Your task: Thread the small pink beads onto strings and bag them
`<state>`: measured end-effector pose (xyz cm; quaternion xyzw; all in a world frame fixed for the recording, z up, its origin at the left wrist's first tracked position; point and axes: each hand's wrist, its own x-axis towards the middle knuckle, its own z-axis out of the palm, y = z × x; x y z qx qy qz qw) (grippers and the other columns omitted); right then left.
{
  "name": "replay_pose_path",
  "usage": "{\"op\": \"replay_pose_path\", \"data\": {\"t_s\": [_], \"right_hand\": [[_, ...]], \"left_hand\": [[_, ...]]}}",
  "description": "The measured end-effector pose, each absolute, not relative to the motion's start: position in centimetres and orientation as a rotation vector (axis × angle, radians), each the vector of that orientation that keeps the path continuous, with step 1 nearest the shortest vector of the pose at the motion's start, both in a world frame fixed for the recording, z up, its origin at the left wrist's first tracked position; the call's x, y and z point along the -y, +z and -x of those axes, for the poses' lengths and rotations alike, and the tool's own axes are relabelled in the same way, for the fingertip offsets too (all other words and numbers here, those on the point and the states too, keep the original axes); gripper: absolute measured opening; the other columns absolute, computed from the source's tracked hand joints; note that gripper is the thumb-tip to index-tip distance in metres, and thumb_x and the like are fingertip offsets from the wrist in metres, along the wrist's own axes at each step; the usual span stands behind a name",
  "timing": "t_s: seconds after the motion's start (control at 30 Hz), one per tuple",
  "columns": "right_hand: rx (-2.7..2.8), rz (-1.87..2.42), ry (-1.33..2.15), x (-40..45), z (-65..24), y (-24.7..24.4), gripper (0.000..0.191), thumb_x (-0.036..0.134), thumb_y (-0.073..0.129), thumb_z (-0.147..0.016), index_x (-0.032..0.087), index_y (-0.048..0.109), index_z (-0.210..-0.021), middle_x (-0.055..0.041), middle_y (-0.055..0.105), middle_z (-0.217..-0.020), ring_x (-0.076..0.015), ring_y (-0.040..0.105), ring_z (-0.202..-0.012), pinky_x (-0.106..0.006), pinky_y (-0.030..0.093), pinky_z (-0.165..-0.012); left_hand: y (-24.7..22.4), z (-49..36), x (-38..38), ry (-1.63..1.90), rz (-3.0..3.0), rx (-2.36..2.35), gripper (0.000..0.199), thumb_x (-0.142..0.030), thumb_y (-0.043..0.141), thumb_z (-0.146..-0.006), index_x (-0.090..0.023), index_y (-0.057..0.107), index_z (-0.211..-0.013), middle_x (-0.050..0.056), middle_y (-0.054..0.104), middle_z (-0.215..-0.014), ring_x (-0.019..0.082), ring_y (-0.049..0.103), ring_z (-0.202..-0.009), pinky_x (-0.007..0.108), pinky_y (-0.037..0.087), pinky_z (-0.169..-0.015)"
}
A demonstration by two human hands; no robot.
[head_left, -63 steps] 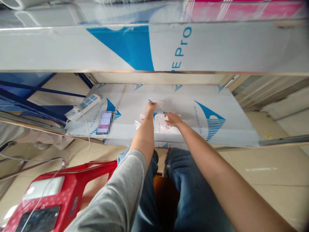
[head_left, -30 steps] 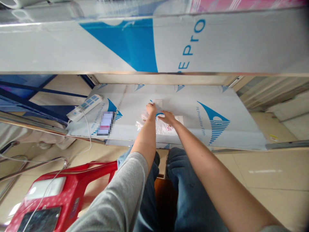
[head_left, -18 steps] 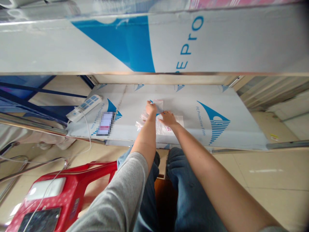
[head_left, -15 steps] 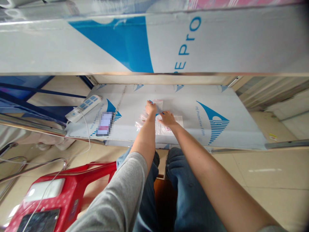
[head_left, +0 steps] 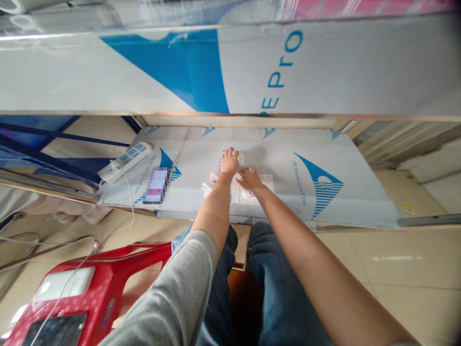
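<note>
My left hand [head_left: 229,162] lies palm down with its fingers spread, over the upper part of a small clear plastic bag [head_left: 241,157]. Just to its right, my right hand [head_left: 249,179] rests with fingers apart on clear plastic bags [head_left: 267,181] with some red print. More crumpled clear plastic [head_left: 209,184] lies left of my left forearm. All of this is on a low shelf covered in printed protective film [head_left: 281,154]. What lies under my palms is hidden.
A phone [head_left: 156,185] and a white power strip [head_left: 126,161] with a cable lie at the shelf's left. An upper shelf edge [head_left: 144,91] crosses the view above my hands. A red stool [head_left: 108,274] holding a white device [head_left: 66,283] stands lower left.
My left hand has shifted slightly right and flattened, its fingers now spread where they were pinched near the small bag's top left corner. My right hand stays nearly in place.
</note>
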<state>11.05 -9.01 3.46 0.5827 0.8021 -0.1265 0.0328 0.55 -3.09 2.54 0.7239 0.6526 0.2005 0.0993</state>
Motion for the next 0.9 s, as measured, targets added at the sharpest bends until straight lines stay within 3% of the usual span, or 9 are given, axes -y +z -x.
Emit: {"op": "replay_pose_path", "data": {"t_s": [0.13, 0.47, 0.77, 0.9], "right_hand": [[-2.429, -1.795, -0.418, 8.9, -10.9, 3.6, 0.046, 0.044, 0.039, -0.087, 0.019, 0.049, -0.125, -0.0121, 0.044, -0.134, -0.0285, 0.034, -0.121, -0.043, 0.031, -0.094], [-2.406, -1.807, -0.461, 8.9, -10.8, 3.4, 0.056, 0.046, 0.043, -0.085, 0.019, 0.04, -0.133, -0.0112, 0.037, -0.14, -0.0302, 0.034, -0.122, -0.047, 0.031, -0.095], [-2.486, -1.851, -0.344, 9.1, -12.3, 4.4, 0.055, 0.041, 0.047, -0.085, 0.019, 0.038, -0.135, -0.0121, 0.035, -0.142, -0.0299, 0.033, -0.125, -0.045, 0.03, -0.097], [-2.496, -1.949, -0.326, 9.0, -14.7, 5.4, 0.036, 0.031, 0.046, -0.086, 0.018, 0.056, -0.119, -0.0113, 0.054, -0.125, -0.0259, 0.045, -0.115, -0.037, 0.034, -0.094]], "left_hand": [[2.0, -0.6, 3.1, 0.28, -2.503, -1.635, 0.037, -0.014, 0.036, -0.085, -0.018, 0.055, -0.117, 0.01, 0.041, -0.136, 0.025, 0.032, -0.126, 0.041, 0.03, -0.102], [-0.4, 0.6, 2.4, 0.058, -2.483, -1.559, 0.052, -0.02, 0.034, -0.086, -0.027, 0.032, -0.138, 0.005, 0.021, -0.149, 0.024, 0.015, -0.137, 0.051, 0.017, -0.108], [1.3, 0.3, 1.8, 0.119, -2.478, -1.617, 0.042, -0.024, 0.039, -0.086, -0.026, 0.047, -0.128, 0.004, 0.038, -0.139, 0.023, 0.031, -0.127, 0.043, 0.032, -0.102], [2.3, 0.8, 1.8, 0.133, -2.416, -1.65, 0.042, -0.025, 0.044, -0.085, -0.028, 0.048, -0.127, 0.005, 0.035, -0.141, 0.025, 0.032, -0.126, 0.041, 0.034, -0.1]]}}
